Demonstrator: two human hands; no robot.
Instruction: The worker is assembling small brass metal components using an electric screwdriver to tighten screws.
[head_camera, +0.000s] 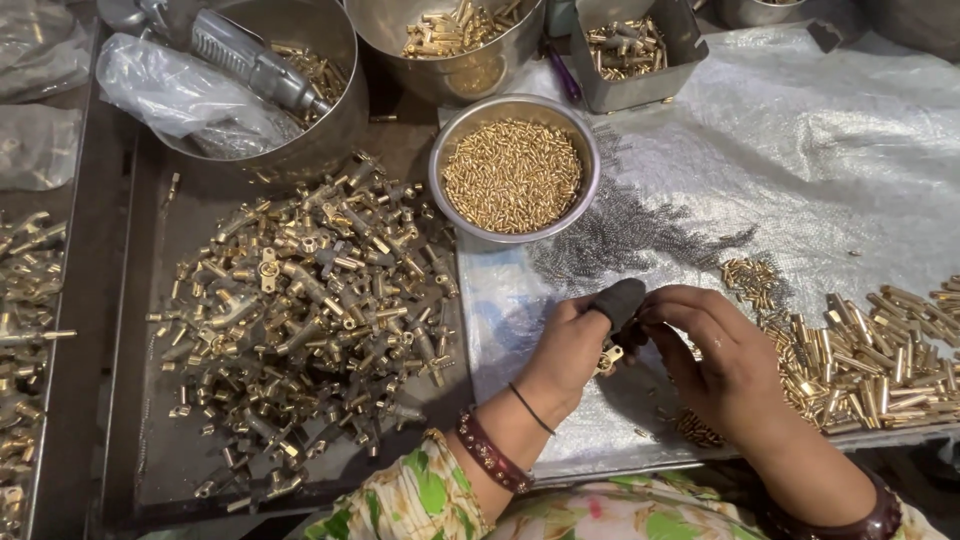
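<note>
Brass fitting (606, 360), small and golden, sits pinched between your left hand (570, 345), its thumb in a dark cot, and right hand (715, 350); steady it over the silvery sheet (800, 150).

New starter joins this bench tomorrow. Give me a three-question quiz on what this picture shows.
1. True or false: the left hand wears a dark cover on its thumb.
2. The round steel bowl nearest the hands holds: A) small brass pins B) springs C) nothing.
3. What lies heaped in the tray left of the hands?

Key
1. True.
2. A.
3. A pile of brass fittings.
</note>
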